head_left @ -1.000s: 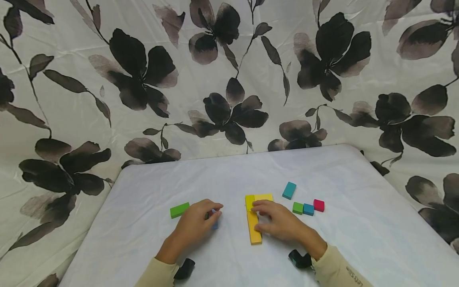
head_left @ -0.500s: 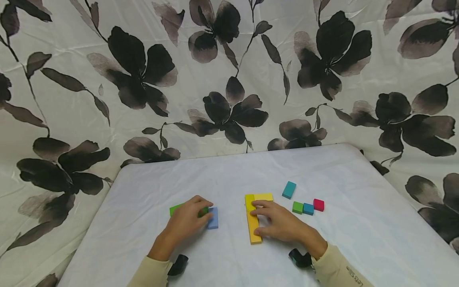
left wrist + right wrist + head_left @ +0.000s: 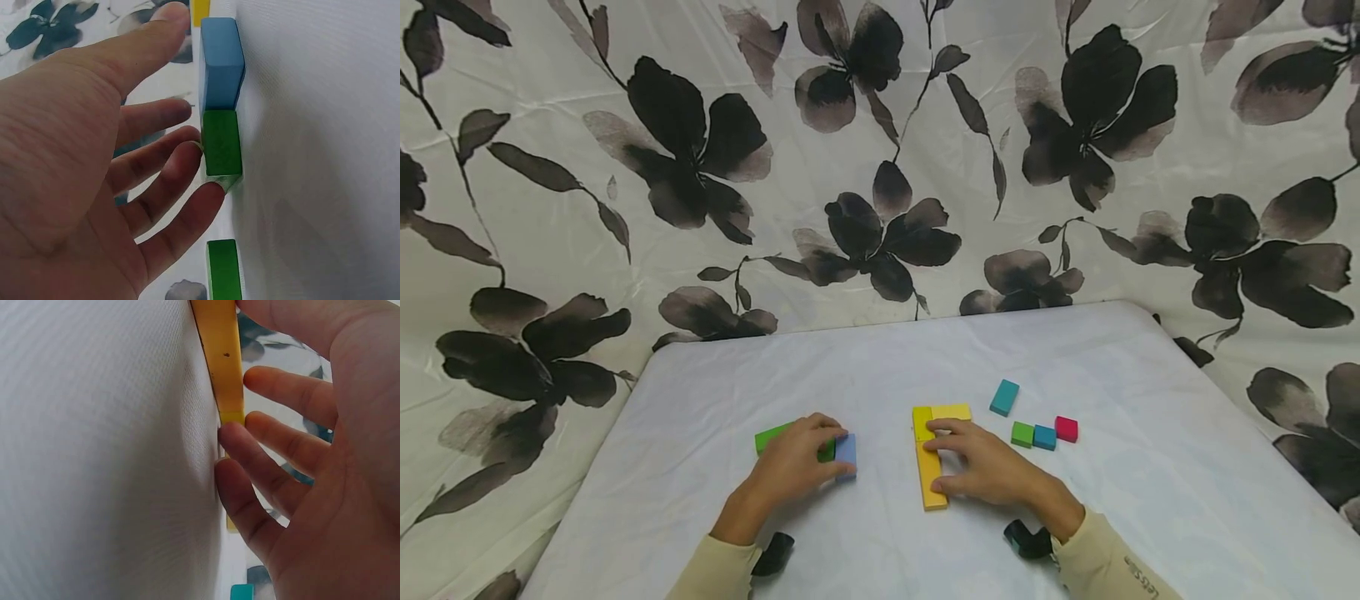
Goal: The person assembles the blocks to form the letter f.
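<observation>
My left hand (image 3: pixel 797 458) spans a light blue block (image 3: pixel 846 456), thumb near its front end and index finger near its back end. A dark green block (image 3: pixel 222 142) sits against the blue one, partly hidden by this hand; in the left wrist view the other fingers are at it. To the left lies a light green block (image 3: pixel 771 437). My right hand (image 3: pixel 981 462) rests its fingertips and thumb on an orange-yellow block (image 3: pixel 932 483), fingers only slightly bent. Yellow blocks (image 3: pixel 951 412) join its far end, forming a corner.
To the right of the right hand lie a small green cube (image 3: pixel 1022 433), a blue cube (image 3: pixel 1045 437) and a red cube (image 3: pixel 1067 429). A teal block (image 3: pixel 1004 397) lies behind them. White cloth covers the table (image 3: pixel 820 375); a floral curtain (image 3: pixel 880 150) hangs behind.
My left hand has moved slightly left, uncovering more of the light blue block. Its thumb has since shifted to the block's front end. The right hand stays almost still on the yellow pieces.
</observation>
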`<state>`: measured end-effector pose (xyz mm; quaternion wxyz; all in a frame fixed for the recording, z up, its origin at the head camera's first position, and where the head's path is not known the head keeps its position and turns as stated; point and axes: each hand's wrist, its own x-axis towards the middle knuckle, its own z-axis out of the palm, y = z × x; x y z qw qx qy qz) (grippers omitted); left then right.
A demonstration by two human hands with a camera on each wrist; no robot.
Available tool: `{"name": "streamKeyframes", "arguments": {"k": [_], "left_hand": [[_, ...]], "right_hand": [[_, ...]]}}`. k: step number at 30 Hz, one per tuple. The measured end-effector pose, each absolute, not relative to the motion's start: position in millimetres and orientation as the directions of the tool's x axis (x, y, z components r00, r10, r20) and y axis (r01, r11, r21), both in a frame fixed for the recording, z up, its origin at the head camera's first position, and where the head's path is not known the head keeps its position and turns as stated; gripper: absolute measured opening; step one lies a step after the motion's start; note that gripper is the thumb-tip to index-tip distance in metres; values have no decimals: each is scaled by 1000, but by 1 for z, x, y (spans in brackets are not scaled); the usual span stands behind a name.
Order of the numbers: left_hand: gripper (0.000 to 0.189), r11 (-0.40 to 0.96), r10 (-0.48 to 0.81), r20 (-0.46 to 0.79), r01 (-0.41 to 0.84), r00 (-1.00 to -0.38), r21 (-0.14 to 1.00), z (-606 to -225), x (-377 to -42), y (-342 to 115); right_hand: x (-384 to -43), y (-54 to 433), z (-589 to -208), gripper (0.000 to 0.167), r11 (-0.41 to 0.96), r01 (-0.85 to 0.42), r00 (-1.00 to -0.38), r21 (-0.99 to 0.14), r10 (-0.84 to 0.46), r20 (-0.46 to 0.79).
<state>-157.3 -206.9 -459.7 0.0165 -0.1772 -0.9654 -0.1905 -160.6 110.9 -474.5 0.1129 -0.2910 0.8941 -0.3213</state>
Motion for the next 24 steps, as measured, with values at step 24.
{"name": "streamKeyframes", "arguments": {"k": [24], "left_hand": [[54,851,393,181,431,-902,301,-468,-158,-204]], "right_hand": [[-161,111,-473,51,632,-430,-814,-644,-581,-27]]}}
